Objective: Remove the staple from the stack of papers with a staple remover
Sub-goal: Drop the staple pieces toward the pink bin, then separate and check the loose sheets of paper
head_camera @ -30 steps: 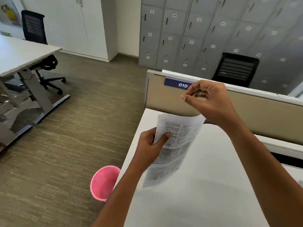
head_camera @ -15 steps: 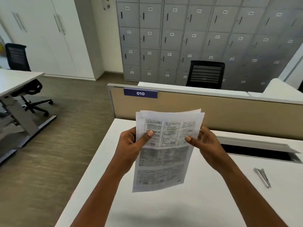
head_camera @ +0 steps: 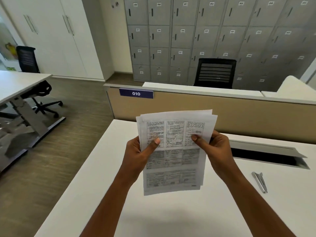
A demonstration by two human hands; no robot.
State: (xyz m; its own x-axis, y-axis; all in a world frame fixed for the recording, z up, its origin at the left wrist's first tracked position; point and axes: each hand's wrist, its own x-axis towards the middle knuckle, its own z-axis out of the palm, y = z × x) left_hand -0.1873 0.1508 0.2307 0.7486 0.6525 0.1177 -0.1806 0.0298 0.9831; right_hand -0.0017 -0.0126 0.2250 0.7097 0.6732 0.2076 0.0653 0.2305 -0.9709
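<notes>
Left hand (head_camera: 136, 155) and right hand (head_camera: 216, 149) pinch the stack of papers (head_camera: 174, 151) upright above the desk (head_camera: 95, 177). Loosely fanned sheets may slip apart. Staple remover (head_camera: 260, 182) lies right, untouched; no staple discernible.

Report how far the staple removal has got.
Looks done: the printed white paper sheets fan apart at their top corners, with no staple visible, though it could be too small to see. In hand: the left hand and right hand hold them up above the white desk. The silver metal staple remover lies aside. Left: probably only laying the sheets down.
</notes>
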